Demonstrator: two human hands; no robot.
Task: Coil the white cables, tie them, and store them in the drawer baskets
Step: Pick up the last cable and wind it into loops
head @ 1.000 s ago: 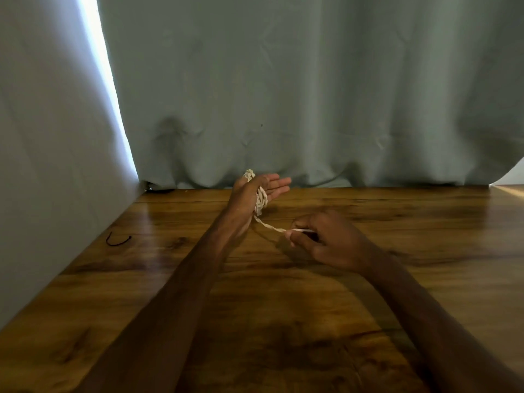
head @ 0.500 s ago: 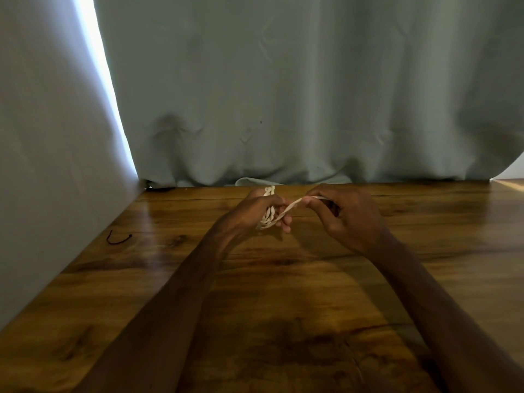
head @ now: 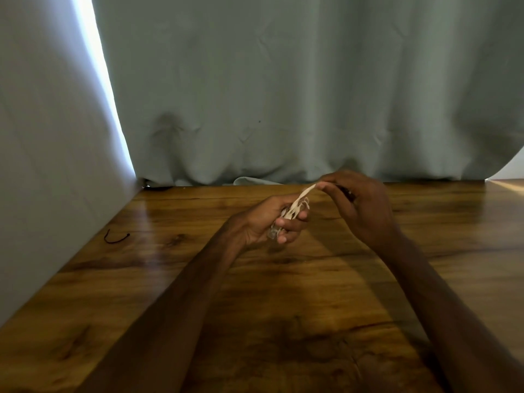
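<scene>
A small bundle of coiled white cable (head: 295, 212) sits in my left hand (head: 272, 222), whose fingers curl round it above the wooden table (head: 255, 307). A loose end of the cable runs up and right to my right hand (head: 360, 205), which pinches it between thumb and fingertips, just right of and slightly above the left hand. Part of the coil is hidden inside the left fist. No drawer or basket is in view.
A grey curtain (head: 283, 95) hangs along the table's far edge and a grey panel (head: 42, 165) closes off the left side. A short black tie (head: 116, 238) lies on the table near the left panel.
My left hand went from flat and open with cable wound round it to curled round the coil. My right hand rose from the table, drawing the cable end up and over to the right.
</scene>
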